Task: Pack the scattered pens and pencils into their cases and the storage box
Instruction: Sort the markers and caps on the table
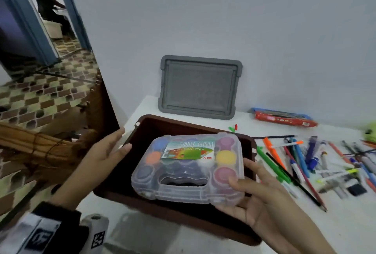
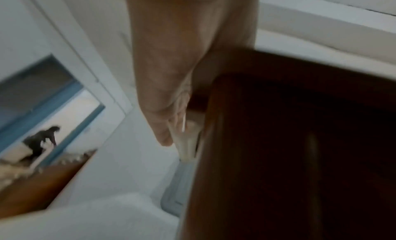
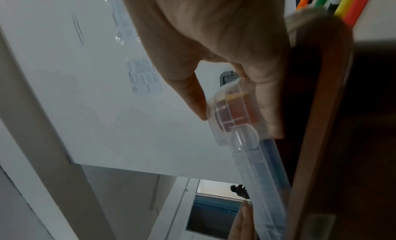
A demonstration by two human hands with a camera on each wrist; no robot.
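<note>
A clear plastic paint case [image 1: 189, 168] with coloured pots hangs tilted over the open brown storage box [image 1: 183, 125]. My right hand [image 1: 247, 174] grips the case's near right corner, thumb on top and fingers underneath; the right wrist view shows this hand [image 3: 235, 91] pinching the case [image 3: 233, 118] beside the box rim [image 3: 317, 142]. My left hand [image 1: 122, 141] is open with straight fingers at the box's left rim, and in the left wrist view this hand [image 2: 167, 125] lies along the brown wall [image 2: 257, 142]. Scattered pens and pencils [image 1: 305, 162] lie on the white table right of the box.
A grey lid [image 1: 199, 88] leans against the wall behind the box. A red and blue pencil pack [image 1: 284, 118] lies at the back right, with small green and red caps [image 1: 233, 128] near it. The table edge runs just left of the box, above a tiled floor.
</note>
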